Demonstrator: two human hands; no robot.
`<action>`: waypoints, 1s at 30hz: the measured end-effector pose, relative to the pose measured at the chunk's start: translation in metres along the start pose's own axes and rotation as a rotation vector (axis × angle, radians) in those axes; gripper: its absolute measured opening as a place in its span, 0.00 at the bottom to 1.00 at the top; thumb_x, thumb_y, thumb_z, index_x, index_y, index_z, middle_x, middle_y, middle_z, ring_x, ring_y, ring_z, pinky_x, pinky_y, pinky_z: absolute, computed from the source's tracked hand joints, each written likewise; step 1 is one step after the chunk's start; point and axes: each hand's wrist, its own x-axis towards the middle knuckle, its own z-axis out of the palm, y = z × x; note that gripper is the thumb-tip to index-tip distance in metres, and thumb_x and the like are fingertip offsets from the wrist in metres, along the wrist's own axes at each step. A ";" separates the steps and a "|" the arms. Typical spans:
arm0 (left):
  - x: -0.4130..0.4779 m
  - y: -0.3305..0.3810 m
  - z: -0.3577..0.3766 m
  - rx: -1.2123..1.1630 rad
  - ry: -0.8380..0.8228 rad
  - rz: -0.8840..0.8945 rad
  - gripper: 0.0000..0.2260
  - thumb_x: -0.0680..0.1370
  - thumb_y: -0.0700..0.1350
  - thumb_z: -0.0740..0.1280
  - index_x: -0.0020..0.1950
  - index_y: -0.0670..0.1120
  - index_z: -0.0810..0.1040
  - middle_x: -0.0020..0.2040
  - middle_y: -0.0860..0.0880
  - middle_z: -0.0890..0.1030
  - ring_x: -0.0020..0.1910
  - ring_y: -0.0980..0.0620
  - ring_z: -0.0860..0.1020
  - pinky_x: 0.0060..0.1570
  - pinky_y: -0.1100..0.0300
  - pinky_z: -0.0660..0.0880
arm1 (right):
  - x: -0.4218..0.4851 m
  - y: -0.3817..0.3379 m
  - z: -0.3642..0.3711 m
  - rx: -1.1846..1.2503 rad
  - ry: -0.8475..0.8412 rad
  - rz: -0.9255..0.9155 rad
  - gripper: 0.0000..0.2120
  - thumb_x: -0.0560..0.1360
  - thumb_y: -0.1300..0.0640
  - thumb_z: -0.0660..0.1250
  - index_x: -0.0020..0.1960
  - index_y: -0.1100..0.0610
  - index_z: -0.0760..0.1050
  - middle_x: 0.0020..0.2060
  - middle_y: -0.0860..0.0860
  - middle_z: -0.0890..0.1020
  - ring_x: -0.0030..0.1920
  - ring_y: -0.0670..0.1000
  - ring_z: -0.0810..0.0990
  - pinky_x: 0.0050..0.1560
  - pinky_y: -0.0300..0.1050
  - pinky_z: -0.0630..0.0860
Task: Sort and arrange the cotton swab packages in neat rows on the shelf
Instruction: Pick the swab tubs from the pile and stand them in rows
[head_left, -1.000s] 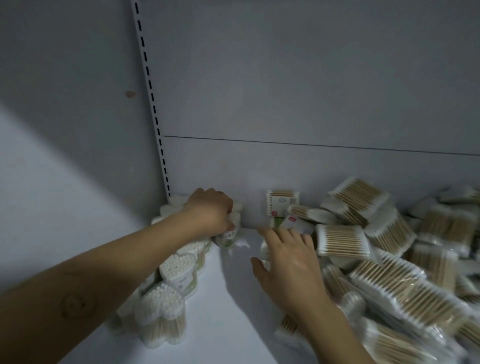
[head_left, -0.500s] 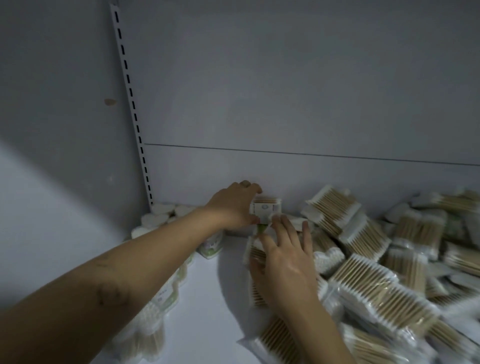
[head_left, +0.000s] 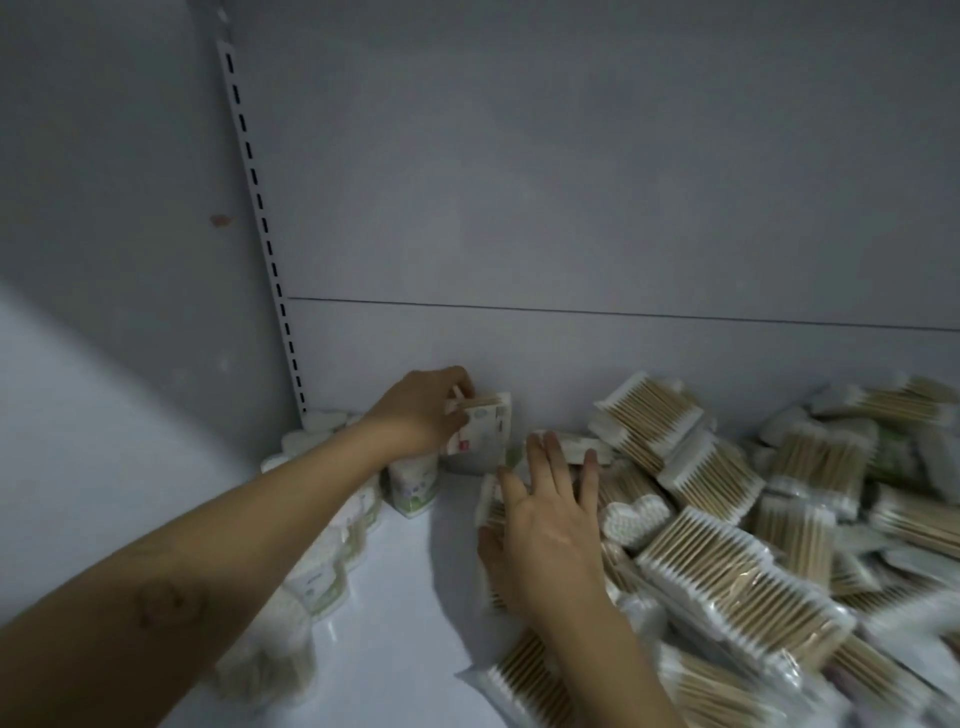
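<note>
Closest to you, at 6 o'clock, a flat pack (head_left: 524, 675) of wooden-stemmed swabs lies on the white shelf (head_left: 405, 623), at the near edge of the loose pile of packs (head_left: 727, 561) that fills the whole stretch from 5 o'clock round to 2 o'clock, heaped at all angles. At your 8 o'clock a row of packs (head_left: 332, 561) stands upright with the cotton tips on top, running from the near left toward the back corner (your left forearm crosses over it and hides part of it). Your two hands are apart. Your right hand (head_left: 545, 519) is near the middle, palm down with the fingers straight and spread, lying over the left edge of the pile; its thumb sits beside a pack's edge, and you cannot tell whether the palm presses down. Just at 3 o'clock from that hand a heart-shaped pack (head_left: 636, 514) lies tips-up among the flat ones. Further in, at 11 o'clock from the right hand, your left hand (head_left: 421, 410) has its fingers curled round a small pack (head_left: 480, 428), holding it on edge and slightly tilted, above the shelf and close to the back wall (head_left: 571, 208). At 10 o'clock a slotted strip (head_left: 260, 208) climbs the corner where the walls meet.
</note>
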 end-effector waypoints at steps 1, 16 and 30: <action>-0.005 -0.001 -0.008 -0.010 0.015 0.014 0.10 0.78 0.45 0.68 0.58 0.50 0.77 0.55 0.49 0.80 0.51 0.51 0.77 0.49 0.62 0.71 | 0.000 0.000 0.000 0.002 -0.003 0.006 0.29 0.76 0.43 0.60 0.74 0.53 0.61 0.78 0.58 0.50 0.77 0.55 0.40 0.67 0.61 0.23; -0.058 0.051 -0.043 -0.236 0.131 0.185 0.08 0.77 0.47 0.69 0.55 0.56 0.80 0.47 0.56 0.80 0.42 0.62 0.76 0.39 0.75 0.68 | 0.006 0.024 -0.040 0.808 0.350 0.155 0.29 0.73 0.48 0.70 0.71 0.41 0.63 0.46 0.47 0.81 0.43 0.48 0.81 0.44 0.50 0.80; -0.043 0.038 0.050 0.010 -0.133 -0.158 0.24 0.78 0.41 0.64 0.74 0.45 0.65 0.70 0.40 0.71 0.67 0.44 0.71 0.63 0.58 0.69 | -0.013 0.160 -0.092 -0.002 0.098 0.507 0.31 0.74 0.39 0.64 0.68 0.60 0.67 0.66 0.64 0.65 0.64 0.66 0.67 0.61 0.57 0.69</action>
